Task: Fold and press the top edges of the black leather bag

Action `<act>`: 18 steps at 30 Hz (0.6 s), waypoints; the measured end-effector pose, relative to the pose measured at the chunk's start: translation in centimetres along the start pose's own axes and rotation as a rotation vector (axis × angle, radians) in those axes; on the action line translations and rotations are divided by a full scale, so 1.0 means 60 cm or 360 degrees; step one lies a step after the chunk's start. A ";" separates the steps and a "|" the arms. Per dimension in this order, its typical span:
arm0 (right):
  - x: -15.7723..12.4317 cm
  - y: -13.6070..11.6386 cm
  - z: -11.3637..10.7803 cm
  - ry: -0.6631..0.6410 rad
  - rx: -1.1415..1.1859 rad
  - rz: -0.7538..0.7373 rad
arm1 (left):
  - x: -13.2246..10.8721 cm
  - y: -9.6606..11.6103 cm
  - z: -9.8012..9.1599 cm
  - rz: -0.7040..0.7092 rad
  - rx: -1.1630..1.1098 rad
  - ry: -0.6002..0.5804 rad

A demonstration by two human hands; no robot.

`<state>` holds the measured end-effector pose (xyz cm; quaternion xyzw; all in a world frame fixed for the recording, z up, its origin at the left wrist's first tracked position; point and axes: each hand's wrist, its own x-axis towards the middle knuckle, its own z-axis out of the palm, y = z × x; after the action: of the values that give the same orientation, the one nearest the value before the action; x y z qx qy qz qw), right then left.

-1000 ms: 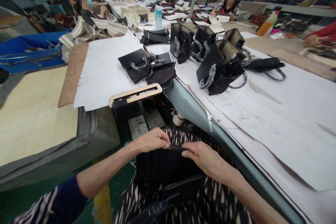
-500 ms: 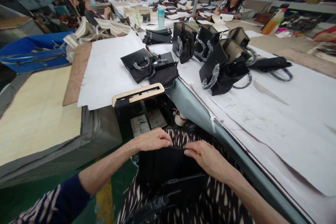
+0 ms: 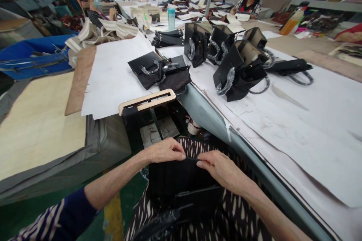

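A black bag [image 3: 175,180] rests on my lap, over patterned black-and-cream cloth, with a plastic-wrapped handle toward me. My left hand [image 3: 169,150] pinches the bag's upper edge with thumb and fingers. Just to the right, my right hand [image 3: 212,161] grips the same edge, a small gap between the two hands. The inside of the bag is too dark to make out. Beyond my hands stands a padded, slotted frame [image 3: 148,101] on a metal post.
Several black bags with wrapped handles [image 3: 240,69] stand on the white-covered table [image 3: 296,131] at right. Two more black bags [image 3: 161,69] lie ahead. A blue bin [image 3: 34,56] is at left, a turquoise bottle [image 3: 171,19] farther back. People sit beyond.
The surroundings have shifted slightly left in view. Both hands keep their hold on the bag's edge, with my right hand slightly closer to my left.
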<state>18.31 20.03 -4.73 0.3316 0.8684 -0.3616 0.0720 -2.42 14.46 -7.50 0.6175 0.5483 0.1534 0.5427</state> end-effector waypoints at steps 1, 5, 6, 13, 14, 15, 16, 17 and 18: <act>0.000 -0.001 -0.001 -0.0008 0.0022 -0.0002 | 0.000 -0.001 0.001 0.0002 -0.0005 -0.0013; 0.001 -0.001 -0.002 -0.0050 0.0102 -0.0005 | -0.001 -0.002 0.005 0.0032 -0.0003 -0.0028; 0.001 0.000 -0.002 -0.0052 0.0107 0.0002 | -0.001 -0.001 0.007 0.0035 0.0003 -0.0018; 0.007 -0.005 -0.001 -0.0020 -0.0102 0.0118 | -0.001 0.014 0.023 -0.0022 0.0101 0.0203; 0.006 -0.008 0.003 0.0009 -0.0133 0.0126 | -0.004 0.017 0.028 -0.0033 0.0115 0.0247; 0.007 -0.011 0.008 0.0030 -0.0136 0.0119 | -0.007 0.019 0.032 -0.0044 0.0132 0.0292; 0.008 -0.012 0.013 0.0021 -0.0119 0.0122 | -0.009 0.021 0.036 -0.0047 0.0153 0.0303; 0.013 -0.012 0.018 0.0010 -0.0095 0.0163 | -0.011 0.022 0.038 -0.0057 0.0161 0.0295; 0.020 -0.011 0.021 -0.0043 -0.0096 0.0198 | -0.013 0.023 0.038 -0.0074 0.0146 0.0286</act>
<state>16.81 19.47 -5.68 0.3776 0.8556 -0.3345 0.1161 -0.21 12.91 -6.87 0.6127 0.6153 0.1702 0.4659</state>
